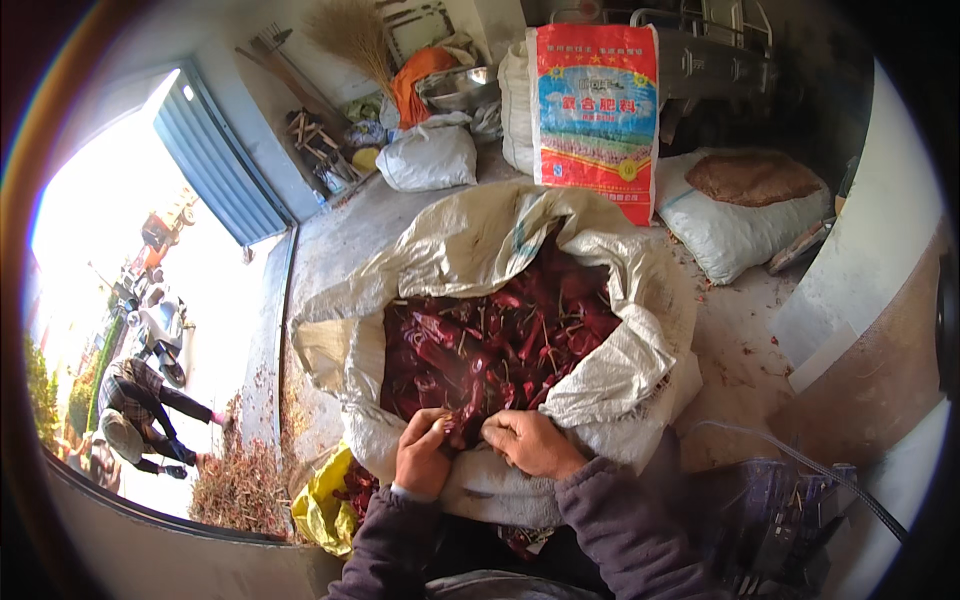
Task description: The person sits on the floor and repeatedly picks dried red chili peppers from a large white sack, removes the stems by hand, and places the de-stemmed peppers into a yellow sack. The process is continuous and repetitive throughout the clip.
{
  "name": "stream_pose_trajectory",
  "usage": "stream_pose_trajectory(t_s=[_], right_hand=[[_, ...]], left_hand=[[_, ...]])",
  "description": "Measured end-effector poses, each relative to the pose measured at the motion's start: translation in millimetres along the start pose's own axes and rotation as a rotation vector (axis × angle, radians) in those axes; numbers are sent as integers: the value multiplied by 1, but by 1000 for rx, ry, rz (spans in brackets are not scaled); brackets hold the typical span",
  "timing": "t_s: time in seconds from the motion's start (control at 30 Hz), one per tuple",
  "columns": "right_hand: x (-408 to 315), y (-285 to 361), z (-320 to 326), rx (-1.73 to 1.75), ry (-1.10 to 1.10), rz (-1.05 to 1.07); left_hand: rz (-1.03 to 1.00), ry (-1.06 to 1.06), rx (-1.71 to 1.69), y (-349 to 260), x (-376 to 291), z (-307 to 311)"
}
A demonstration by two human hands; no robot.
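A large woven plastic sack (465, 251) stands before me with its rim folded outward. Dried red chili peppers (502, 337) with stems fill its mouth. Over the near rim, my left hand (424, 450) holds a dark red dried chili pepper (469, 412) between thumb and fingers. Just to its right, my right hand (534, 442) has thumb and fingertips pinched together close to the same pepper; whether they grip its stem is too small to tell. Beside my left sleeve, a yellow bag (324, 506) holds more red peppers.
A red and blue printed sack (596, 120) stands behind the big sack, with a stuffed white sack (739, 217) at right. Chili debris (244, 480) lies by the doorway at left, where another person (142, 409) bends down. A cable (817, 465) curves at lower right.
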State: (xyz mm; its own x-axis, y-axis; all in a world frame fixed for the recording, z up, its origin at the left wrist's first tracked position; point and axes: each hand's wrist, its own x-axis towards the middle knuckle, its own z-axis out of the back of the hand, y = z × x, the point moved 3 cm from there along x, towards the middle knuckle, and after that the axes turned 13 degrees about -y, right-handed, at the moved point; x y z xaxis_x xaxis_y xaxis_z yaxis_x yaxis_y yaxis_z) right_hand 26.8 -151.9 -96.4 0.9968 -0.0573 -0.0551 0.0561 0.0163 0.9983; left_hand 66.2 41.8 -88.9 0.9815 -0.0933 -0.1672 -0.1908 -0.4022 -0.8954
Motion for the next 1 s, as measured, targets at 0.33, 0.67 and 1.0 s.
stream_pose_trajectory(t_s=[0.33, 0.67, 1.0], right_hand=[[-53, 54, -22, -221, 191, 285], [-54, 113, -16, -596, -264, 495], [-29, 107, -3, -599, -209, 498]], left_hand=[[-345, -334, 614, -43, 77, -32], [-888, -58, 624, -51, 33, -39], [-1096, 337, 942, -59, -23, -46]])
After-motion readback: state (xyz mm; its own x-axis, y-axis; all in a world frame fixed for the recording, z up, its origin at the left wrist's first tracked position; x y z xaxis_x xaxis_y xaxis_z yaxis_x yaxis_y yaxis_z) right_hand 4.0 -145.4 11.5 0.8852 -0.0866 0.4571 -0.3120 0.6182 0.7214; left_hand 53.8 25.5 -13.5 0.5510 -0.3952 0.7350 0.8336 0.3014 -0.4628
